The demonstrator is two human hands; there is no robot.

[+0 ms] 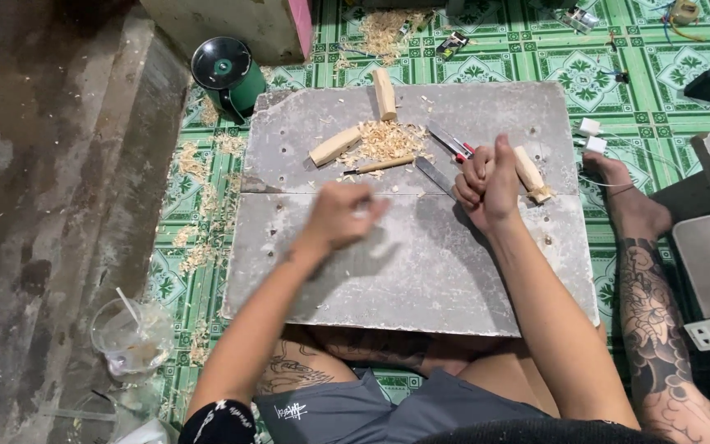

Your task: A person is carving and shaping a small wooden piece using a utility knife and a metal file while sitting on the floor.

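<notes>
On the grey worktop (388, 271), at about two o'clock from its centre, the right hand (485, 182) has its fingers clamped around a pale wooden block (529, 173) whose far end sticks out toward three o'clock, with a curl of shavings hanging at its tip. The left hand (340, 215) hovers over the middle of the slab, blurred; its fingers look curled together, but whether they hold anything I cannot tell.

Just beside the right hand, toward ten o'clock, lie a red-handled cutter (451, 141) and a flat blade (435, 175). Both are close enough that a careless sweep of either hand could catch an edge. A wooden-handled tool (380, 165) rests at the rim of the shavings pile (384, 140), partly buried, so a hand reaching into the heap might meet its point unseen.

Two more wood pieces (334, 146) (384, 93) lie at eleven and twelve o'clock, near the slab's far edge. A bare foot (630, 197) sits at three o'clock just off the worktop, so a dropped blade or a slipping block could land on it. Loose shavings on the green tiled floor (199, 205) could be slippery.
</notes>
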